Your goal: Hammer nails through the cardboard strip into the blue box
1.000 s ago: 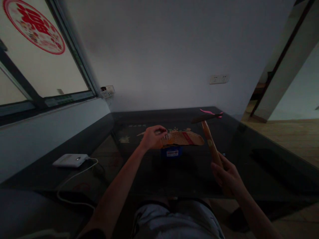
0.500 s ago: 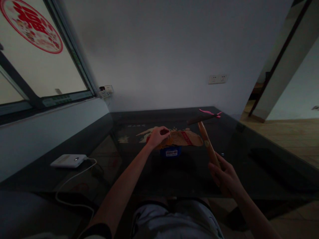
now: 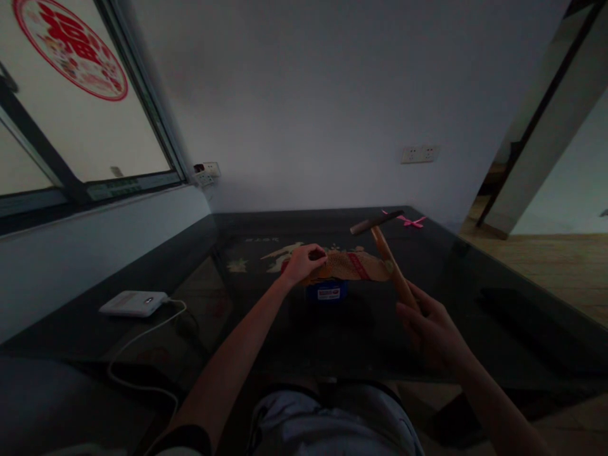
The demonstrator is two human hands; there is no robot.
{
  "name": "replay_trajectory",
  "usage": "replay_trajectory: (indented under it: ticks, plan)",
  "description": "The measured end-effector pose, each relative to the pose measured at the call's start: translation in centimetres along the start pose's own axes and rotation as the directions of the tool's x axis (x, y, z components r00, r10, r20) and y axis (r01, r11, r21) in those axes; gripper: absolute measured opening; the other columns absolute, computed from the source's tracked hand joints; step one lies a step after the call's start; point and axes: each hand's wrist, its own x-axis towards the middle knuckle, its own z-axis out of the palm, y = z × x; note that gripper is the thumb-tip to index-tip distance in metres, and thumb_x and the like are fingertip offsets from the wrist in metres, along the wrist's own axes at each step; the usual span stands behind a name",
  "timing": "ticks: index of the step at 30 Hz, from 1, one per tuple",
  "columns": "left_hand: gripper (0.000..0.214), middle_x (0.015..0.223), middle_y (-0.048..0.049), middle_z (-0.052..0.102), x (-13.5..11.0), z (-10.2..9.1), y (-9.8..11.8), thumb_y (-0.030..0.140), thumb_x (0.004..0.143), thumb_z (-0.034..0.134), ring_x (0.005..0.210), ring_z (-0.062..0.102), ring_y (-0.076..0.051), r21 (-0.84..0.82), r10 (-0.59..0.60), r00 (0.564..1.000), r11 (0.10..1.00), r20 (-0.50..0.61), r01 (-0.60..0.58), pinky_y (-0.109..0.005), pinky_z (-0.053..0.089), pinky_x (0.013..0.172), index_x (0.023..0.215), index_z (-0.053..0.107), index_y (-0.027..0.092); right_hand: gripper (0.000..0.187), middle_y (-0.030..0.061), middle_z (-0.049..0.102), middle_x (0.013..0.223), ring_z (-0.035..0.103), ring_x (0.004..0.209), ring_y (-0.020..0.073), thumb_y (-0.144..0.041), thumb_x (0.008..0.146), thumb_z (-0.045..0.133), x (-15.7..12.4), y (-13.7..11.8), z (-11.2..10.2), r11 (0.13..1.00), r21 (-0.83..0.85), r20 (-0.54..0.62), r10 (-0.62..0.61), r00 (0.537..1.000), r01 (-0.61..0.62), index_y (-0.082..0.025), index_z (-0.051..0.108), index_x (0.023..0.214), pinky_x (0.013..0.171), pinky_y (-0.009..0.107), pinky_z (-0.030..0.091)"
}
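My right hand (image 3: pixel 430 329) is closed round the wooden handle of a hammer (image 3: pixel 387 256), whose dark head is raised above the table and tilted left. My left hand (image 3: pixel 301 263) rests with curled fingers on the left end of a brown patterned piece with a red stripe (image 3: pixel 354 266). That piece lies on top of a small blue box (image 3: pixel 327 291) on the dark glass table (image 3: pixel 332 335). What my left fingers pinch is too small to make out.
A white device with a cable (image 3: pixel 133 303) lies on the table's left side. A pink ribbon (image 3: pixel 411 220) sits at the far right corner. A window with a red round sticker (image 3: pixel 71 47) is on the left; wall sockets (image 3: pixel 419 153) are behind.
The hammer head has swung left and slightly nearer the brown piece. My left hand has shifted a little on the piece's left end.
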Motion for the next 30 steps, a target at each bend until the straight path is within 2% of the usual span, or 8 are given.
replay_trajectory:
  ticks: [2, 6, 10, 13, 16, 21, 26, 30]
  plan:
    - [0.011, 0.078, -0.0034, 0.066, 0.0, 0.0, 0.0, 0.024, 0.075, 0.060, 0.073, 0.061, -0.013, 0.018, -0.004, 1.000, 1.000, 0.004, 0.003, -0.026, 0.049, 0.071, 0.078, 0.062, 0.014, 0.072, -0.0086, 0.044, 0.047, 0.038, 0.032, 0.0068, -0.039, 0.074, 0.064, 0.4, -2.1, -0.3, 0.996, -0.088, 0.051, -0.013, 0.999, 0.018, -0.016, 0.038, 0.137, 0.028, 0.017, 0.032]
    - [0.011, 0.077, -0.0035, 0.066, 0.0, 0.0, -0.2, 0.024, 0.074, 0.061, 0.072, 0.061, -0.014, 0.018, 0.006, 1.000, 1.000, 0.003, -0.006, -0.026, 0.048, 0.070, 0.077, 0.063, 0.013, 0.069, -0.0091, 0.042, 0.044, 0.039, 0.031, 0.0072, -0.036, 0.074, 0.063, 1.0, -5.8, -0.8, 0.974, -0.216, 0.218, -0.016, 0.976, 0.064, -0.019, 0.040, 0.137, 0.028, 0.017, 0.033]
    - [0.012, 0.076, -0.0039, 0.067, 0.0, 0.1, -0.5, 0.024, 0.074, 0.062, 0.072, 0.061, -0.014, 0.020, -0.021, 1.000, 1.000, 0.000, 0.021, -0.025, 0.048, 0.069, 0.077, 0.064, 0.013, 0.063, -0.0075, 0.048, 0.044, 0.041, 0.029, 0.0074, -0.031, 0.073, 0.065, 1.6, -7.8, -0.6, 0.947, -0.303, 0.334, -0.002, 0.943, 0.109, -0.023, 0.047, 0.132, 0.026, 0.016, 0.032]
    - [0.016, 0.077, -0.0046, 0.067, 0.0, 0.1, -0.5, 0.027, 0.074, 0.062, 0.070, 0.061, -0.015, 0.044, -0.059, 0.998, 0.997, 0.011, 0.059, -0.026, 0.047, 0.066, 0.079, 0.065, 0.012, 0.061, -0.0074, 0.048, 0.043, 0.041, 0.028, 0.0076, -0.026, 0.070, 0.065, 1.7, -8.7, -0.1, 0.935, -0.342, 0.365, 0.038, 0.930, 0.096, -0.023, 0.052, 0.129, 0.024, 0.016, 0.031]
    - [0.018, 0.077, -0.0048, 0.068, -0.1, 0.1, -0.4, 0.028, 0.073, 0.063, 0.070, 0.061, -0.016, 0.084, -0.068, 0.998, 0.994, 0.017, 0.066, -0.027, 0.047, 0.066, 0.080, 0.066, 0.012, 0.060, -0.0077, 0.046, 0.041, 0.040, 0.026, 0.0075, -0.023, 0.068, 0.065, 1.5, -9.2, 0.1, 0.924, -0.375, 0.338, 0.060, 0.939, 0.076, -0.022, 0.055, 0.127, 0.023, 0.016, 0.031]
    - [0.014, 0.078, -0.0048, 0.068, -0.1, 0.2, -0.3, 0.025, 0.073, 0.063, 0.071, 0.061, -0.015, 0.086, -0.063, 0.998, 0.994, 0.014, 0.062, -0.026, 0.046, 0.067, 0.080, 0.065, 0.013, 0.060, -0.0058, 0.052, 0.046, 0.042, 0.030, 0.0077, -0.019, 0.067, 0.066, 1.3, -9.2, -0.2, 0.936, -0.326, 0.313, -0.027, 0.949, 0.134, -0.023, 0.056, 0.126, 0.026, 0.017, 0.032]
    - [0.020, 0.079, -0.0054, 0.068, -0.1, 0.1, -0.5, 0.030, 0.074, 0.062, 0.071, 0.061, -0.016, 0.117, -0.089, 0.996, 0.989, 0.018, 0.086, -0.026, 0.046, 0.065, 0.082, 0.066, 0.012, 0.052, -0.0050, 0.052, 0.049, 0.040, 0.033, 0.0061, -0.021, 0.072, 0.061, 1.1, -9.3, 0.2, 0.889, -0.420, 0.365, -0.021, 0.931, 0.184, -0.021, 0.057, 0.124, 0.028, 0.016, 0.030]
    - [0.017, 0.078, -0.0049, 0.068, 0.0, 0.2, -1.0, 0.027, 0.073, 0.063, 0.070, 0.061, -0.015, 0.091, -0.083, 0.996, 0.993, 0.022, 0.081, -0.026, 0.046, 0.066, 0.080, 0.066, 0.012, 0.058, -0.0040, 0.053, 0.055, 0.043, 0.036, 0.0066, -0.025, 0.077, 0.056, 0.8, -9.7, 0.3, 0.855, -0.493, 0.390, 0.049, 0.919, 0.163, -0.015, 0.046, 0.133, 0.031, 0.016, 0.032]
